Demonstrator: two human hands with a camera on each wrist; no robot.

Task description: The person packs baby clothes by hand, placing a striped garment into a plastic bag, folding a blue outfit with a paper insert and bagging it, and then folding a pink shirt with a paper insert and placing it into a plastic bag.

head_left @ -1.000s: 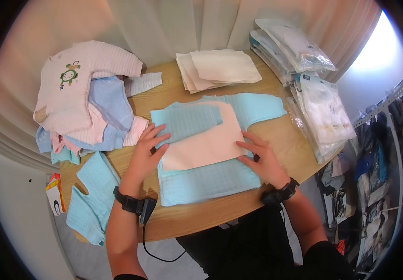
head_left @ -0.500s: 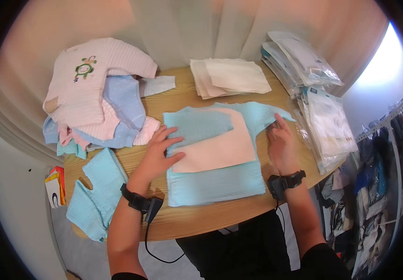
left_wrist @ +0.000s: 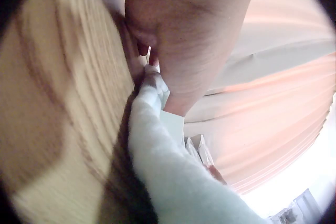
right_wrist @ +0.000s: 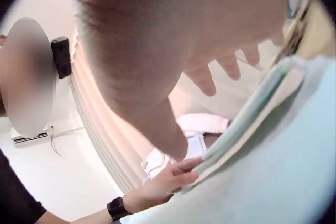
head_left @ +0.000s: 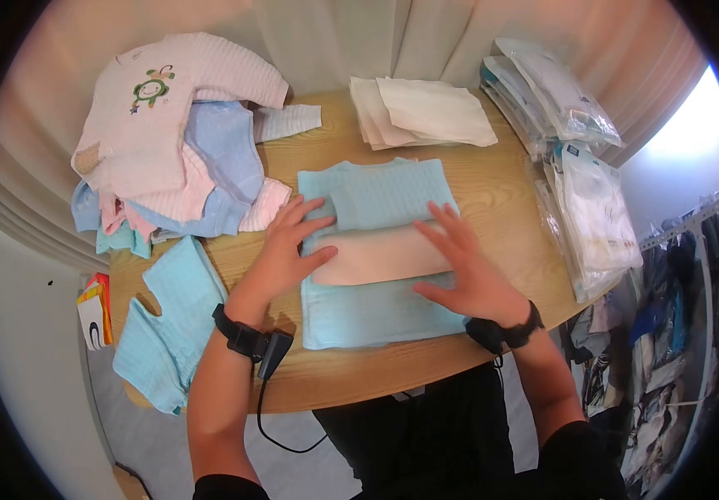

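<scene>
A light blue quilted top (head_left: 376, 321) lies flat in front of me, both sleeves (head_left: 393, 196) folded inward across a beige sheet of card (head_left: 384, 257). At the left edge of the top, my left hand (head_left: 284, 250) rests with fingers spread and its thumb over the card's left end. My right hand (head_left: 484, 275) is spread over the right side, fingers overlapping the folded sleeve and the card in the head view. In the right wrist view the right palm (right_wrist: 173, 50) hovers above the blue fabric (right_wrist: 273, 150), and the left hand (right_wrist: 163, 182) touches its far edge.
Left, a pile of baby clothes is topped by a pink top (head_left: 143, 125); light blue trousers (head_left: 172, 317) overhang the table edge. Behind lies a stack of beige sheets (head_left: 434, 112). Plastic-bagged garments (head_left: 597, 217) are piled on the right of the wooden table (head_left: 376, 375).
My right hand took the right sleeve's end and brought it left over the card, then spread its fingers on top. My left hand stayed at the left edge.
</scene>
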